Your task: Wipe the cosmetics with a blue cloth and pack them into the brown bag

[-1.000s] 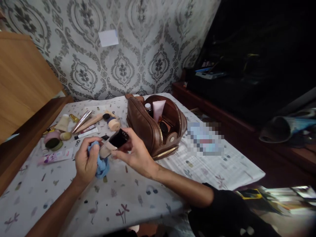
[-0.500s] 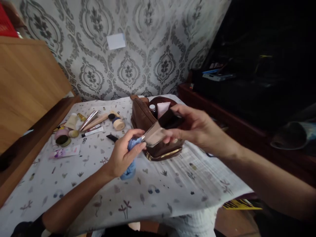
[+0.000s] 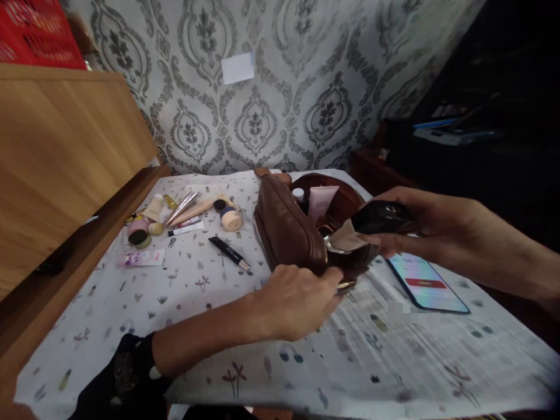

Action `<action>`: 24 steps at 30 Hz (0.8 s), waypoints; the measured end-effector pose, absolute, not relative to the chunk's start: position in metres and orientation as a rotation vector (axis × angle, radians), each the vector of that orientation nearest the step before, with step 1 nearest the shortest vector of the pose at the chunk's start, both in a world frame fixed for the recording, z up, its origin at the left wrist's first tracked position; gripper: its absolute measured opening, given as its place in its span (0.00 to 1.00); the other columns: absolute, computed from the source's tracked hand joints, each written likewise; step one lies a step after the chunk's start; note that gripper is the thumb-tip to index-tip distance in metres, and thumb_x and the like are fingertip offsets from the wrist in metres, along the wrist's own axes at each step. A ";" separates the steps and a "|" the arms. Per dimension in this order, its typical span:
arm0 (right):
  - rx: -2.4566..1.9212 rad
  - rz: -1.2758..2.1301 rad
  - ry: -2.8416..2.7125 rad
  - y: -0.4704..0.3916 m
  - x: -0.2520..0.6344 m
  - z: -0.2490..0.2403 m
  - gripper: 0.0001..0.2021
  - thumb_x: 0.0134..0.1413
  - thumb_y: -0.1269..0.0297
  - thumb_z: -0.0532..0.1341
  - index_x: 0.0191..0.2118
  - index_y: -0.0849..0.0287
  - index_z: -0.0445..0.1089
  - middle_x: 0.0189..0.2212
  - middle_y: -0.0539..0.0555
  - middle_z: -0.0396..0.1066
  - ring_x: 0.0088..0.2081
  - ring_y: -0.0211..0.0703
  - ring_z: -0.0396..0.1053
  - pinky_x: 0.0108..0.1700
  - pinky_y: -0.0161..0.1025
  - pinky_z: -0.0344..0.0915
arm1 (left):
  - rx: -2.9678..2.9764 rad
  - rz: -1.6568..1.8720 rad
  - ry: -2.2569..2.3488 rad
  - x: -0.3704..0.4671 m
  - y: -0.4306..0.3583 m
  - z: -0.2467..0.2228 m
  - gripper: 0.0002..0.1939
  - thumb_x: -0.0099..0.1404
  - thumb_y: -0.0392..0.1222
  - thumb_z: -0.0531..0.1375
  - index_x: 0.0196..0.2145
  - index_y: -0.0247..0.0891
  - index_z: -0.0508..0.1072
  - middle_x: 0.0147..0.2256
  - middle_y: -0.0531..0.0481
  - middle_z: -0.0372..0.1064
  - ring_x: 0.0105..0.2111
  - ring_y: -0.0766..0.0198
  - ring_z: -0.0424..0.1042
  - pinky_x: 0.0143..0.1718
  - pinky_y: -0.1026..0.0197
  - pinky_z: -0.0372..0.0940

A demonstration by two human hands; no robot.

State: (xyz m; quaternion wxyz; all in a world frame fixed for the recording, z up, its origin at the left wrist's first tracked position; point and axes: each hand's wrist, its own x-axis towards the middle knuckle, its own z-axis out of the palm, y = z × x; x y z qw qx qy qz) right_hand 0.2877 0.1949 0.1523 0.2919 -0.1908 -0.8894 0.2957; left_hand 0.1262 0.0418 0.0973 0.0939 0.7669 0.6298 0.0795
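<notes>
A brown cosmetic bag (image 3: 284, 224) stands unzipped on the patterned cloth. My left hand (image 3: 295, 300) is closed on the bag's near edge, by the zip; its fingertips are partly hidden. In my right hand (image 3: 422, 224) is a foundation bottle (image 3: 345, 238) with a black cap, gripped between thumb and fingers. The bottle tilts down to the left, its clear end in the bag's opening. A pink tube (image 3: 321, 201) and a white-capped bottle (image 3: 298, 194) stand inside the bag.
A black tube (image 3: 228, 252) lies left of the bag. Farther left are several cosmetics, among them a purple-and-white tube (image 3: 142, 258) and a beige-based pot (image 3: 231, 219). A lit phone (image 3: 429, 283) lies under my right forearm. A wooden cabinet (image 3: 74, 122) borders the left.
My right hand has brought the bottle down into the bag's mouth. My left hand has left the bottle and blue cloth and taken the bag's edge. The blue cloth no longer shows.
</notes>
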 end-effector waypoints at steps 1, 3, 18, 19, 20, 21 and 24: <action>-0.480 0.860 -2.430 0.199 0.292 0.151 0.26 0.48 0.34 0.65 0.39 0.54 0.75 0.32 0.55 0.78 0.33 0.41 0.77 0.34 0.37 0.74 | 2.298 0.226 1.844 0.126 0.041 0.095 0.18 0.75 0.48 0.50 0.57 0.37 0.65 0.33 0.45 0.78 0.29 0.55 0.78 0.33 0.54 0.72; -0.451 1.030 -2.532 0.205 0.301 0.154 0.20 0.55 0.43 0.66 0.44 0.53 0.74 0.35 0.55 0.79 0.35 0.40 0.77 0.35 0.36 0.73 | 2.340 0.271 1.814 0.125 0.038 0.087 0.20 0.75 0.45 0.51 0.60 0.39 0.63 0.32 0.48 0.78 0.28 0.58 0.78 0.32 0.56 0.72; -0.194 0.945 -2.834 0.210 0.292 0.173 0.08 0.62 0.61 0.65 0.45 0.54 0.75 0.33 0.46 0.74 0.30 0.33 0.70 0.30 0.31 0.65 | 2.697 0.723 1.653 0.115 0.032 0.039 0.32 0.65 0.23 0.46 0.66 0.32 0.57 0.28 0.52 0.75 0.23 0.64 0.74 0.26 0.61 0.73; -0.164 0.910 -2.858 0.211 0.289 0.171 0.06 0.62 0.63 0.65 0.44 0.55 0.74 0.32 0.46 0.74 0.30 0.33 0.69 0.30 0.31 0.64 | 2.689 0.746 1.643 0.115 0.033 0.039 0.32 0.65 0.24 0.47 0.66 0.32 0.57 0.28 0.52 0.75 0.23 0.64 0.74 0.27 0.61 0.74; -0.136 0.875 -2.889 0.211 0.286 0.170 0.04 0.63 0.65 0.64 0.43 0.56 0.74 0.32 0.46 0.74 0.30 0.33 0.69 0.31 0.31 0.64 | 2.680 0.766 1.636 0.115 0.033 0.038 0.32 0.65 0.24 0.47 0.67 0.32 0.57 0.27 0.52 0.74 0.22 0.65 0.73 0.26 0.62 0.74; -0.112 0.840 -2.925 0.211 0.283 0.168 0.03 0.63 0.67 0.63 0.42 0.56 0.73 0.32 0.46 0.73 0.31 0.34 0.69 0.32 0.32 0.64 | 2.674 0.784 1.629 0.114 0.034 0.038 0.32 0.66 0.25 0.48 0.67 0.32 0.57 0.26 0.53 0.74 0.21 0.66 0.72 0.25 0.63 0.73; -0.063 0.737 -3.020 0.215 0.275 0.163 0.06 0.61 0.71 0.63 0.44 0.56 0.73 0.36 0.48 0.74 0.36 0.37 0.70 0.37 0.34 0.64 | 2.671 0.826 1.608 0.114 0.036 0.036 0.31 0.68 0.28 0.50 0.68 0.34 0.57 0.24 0.55 0.72 0.19 0.67 0.71 0.23 0.67 0.72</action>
